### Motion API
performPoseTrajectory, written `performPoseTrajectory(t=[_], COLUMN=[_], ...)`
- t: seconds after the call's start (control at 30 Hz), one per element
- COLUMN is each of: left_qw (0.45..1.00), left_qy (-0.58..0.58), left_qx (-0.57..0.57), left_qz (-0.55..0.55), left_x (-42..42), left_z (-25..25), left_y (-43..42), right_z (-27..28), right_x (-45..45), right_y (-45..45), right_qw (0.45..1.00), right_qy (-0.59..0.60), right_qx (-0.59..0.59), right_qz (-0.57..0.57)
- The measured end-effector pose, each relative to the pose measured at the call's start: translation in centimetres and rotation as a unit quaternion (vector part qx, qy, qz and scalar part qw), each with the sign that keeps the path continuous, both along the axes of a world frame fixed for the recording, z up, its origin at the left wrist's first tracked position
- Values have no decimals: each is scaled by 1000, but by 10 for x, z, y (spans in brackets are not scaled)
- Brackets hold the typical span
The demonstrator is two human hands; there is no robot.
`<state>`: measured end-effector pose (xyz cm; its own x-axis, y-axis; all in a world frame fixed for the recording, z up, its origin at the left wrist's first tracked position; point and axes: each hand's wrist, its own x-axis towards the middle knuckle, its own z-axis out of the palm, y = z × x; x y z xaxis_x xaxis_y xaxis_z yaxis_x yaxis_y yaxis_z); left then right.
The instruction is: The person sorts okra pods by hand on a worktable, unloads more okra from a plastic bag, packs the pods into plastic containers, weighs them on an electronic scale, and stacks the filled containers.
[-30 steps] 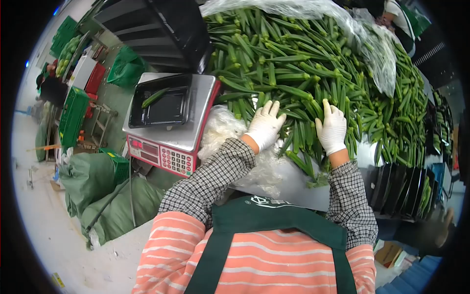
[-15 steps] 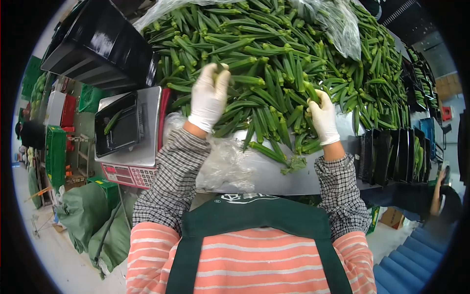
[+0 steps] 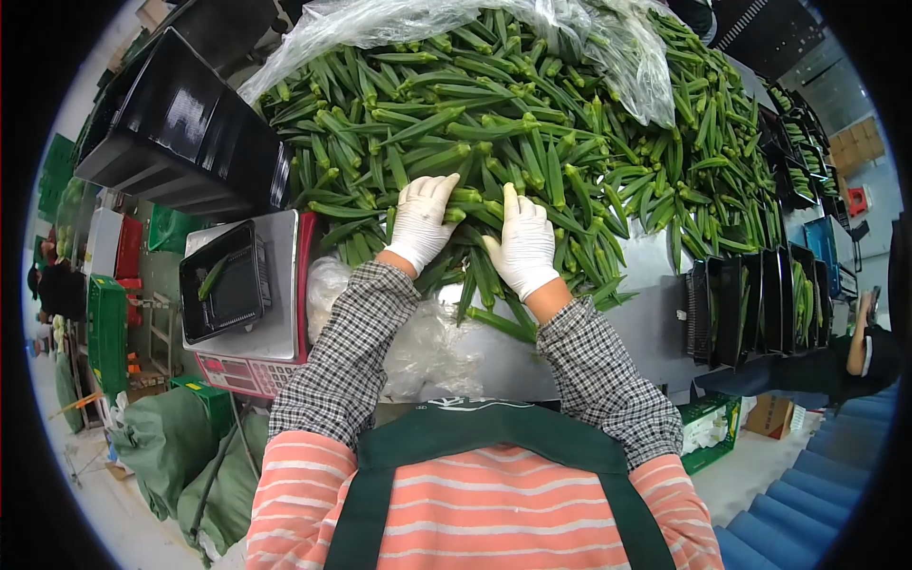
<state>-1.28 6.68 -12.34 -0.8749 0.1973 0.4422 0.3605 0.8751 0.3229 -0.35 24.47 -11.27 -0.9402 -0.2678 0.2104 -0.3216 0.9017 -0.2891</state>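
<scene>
The left hand (image 3: pixel 423 226) and right hand (image 3: pixel 525 245) touch okra (image 3: pixel 513 123) heaped across the worktop (image 3: pixel 655 285), far side; whether their fingers (image 3: pixel 511 198) grip any, I cannot tell. White lettering (image 3: pixel 467 404) on the near apron (image 3: pixel 494 433) is unreadable.

Surroundings: pale floor (image 3: pixel 123 524), near left; green crate (image 3: pixel 106 332), left; brown cardboard boxes (image 3: pixel 855 144), far right; blue ridged surface (image 3: pixel 807 489), near right.

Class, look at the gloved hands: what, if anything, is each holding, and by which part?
It cannot be told: the left hand is at some okra's stem ends, the right hand is over more okra, and any grip is hidden.
</scene>
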Motion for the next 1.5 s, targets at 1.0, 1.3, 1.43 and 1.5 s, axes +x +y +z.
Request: performPoseTrajectory(t=[1.0, 1.3, 1.43, 1.5], left_qw=[985, 825, 833, 841], left_qy=[27, 23, 57, -59], left_qx=[-25, 540, 528, 524], left_qz=[170, 165, 153, 120], left_x=[185, 234, 230, 225], left_z=[122, 135, 111, 102], left_y=[-267, -303, -321, -321], right_z=[130, 160, 132, 125], right_x=[-23, 34, 53, 56], right_y=[-60, -317, -370, -369], right_qw=[704, 792, 844, 829], right_qy=[-345, -221, -169, -174], right_qx=[-609, -300, 24, 105], right_qz=[120, 484, 508, 522])
